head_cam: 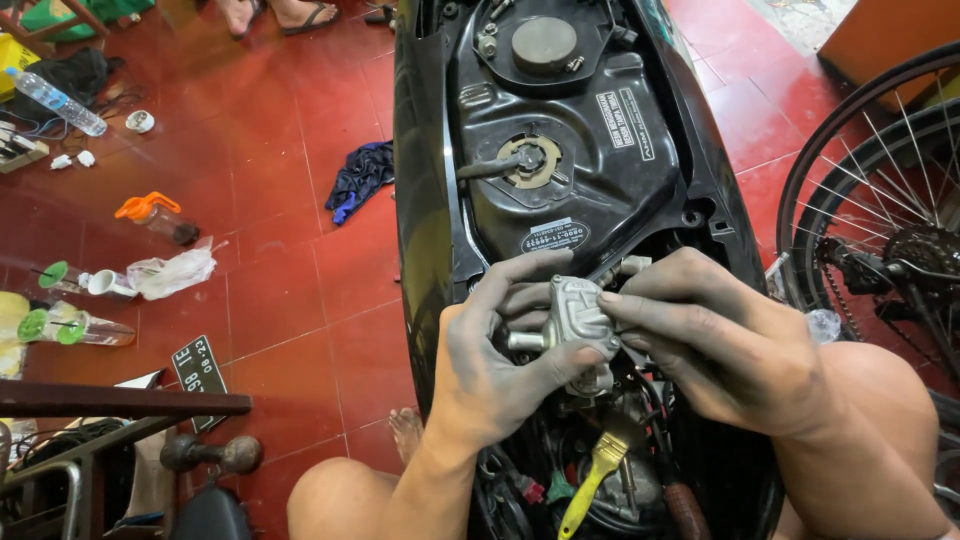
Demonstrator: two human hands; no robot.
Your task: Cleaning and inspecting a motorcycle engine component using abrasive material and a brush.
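While both grimy hands, left (495, 375) and right (715, 345), grip the grey metal engine part (577, 318) over the scooter's (560, 190) open bay, inspection appears underway; steady turning seems needed next.

Two grease-blackened hands, the left hand (500, 365) and right hand (705, 340), are gripping a small grey metal carburetor (578, 318) together above the open black motorcycle frame (560, 150), while a yellow-handled brush (592, 480) is lying in the engine bay below.

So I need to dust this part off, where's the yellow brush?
The yellow brush lies bottom centre, below the left hand and the grey metal part, in the open scooter body.
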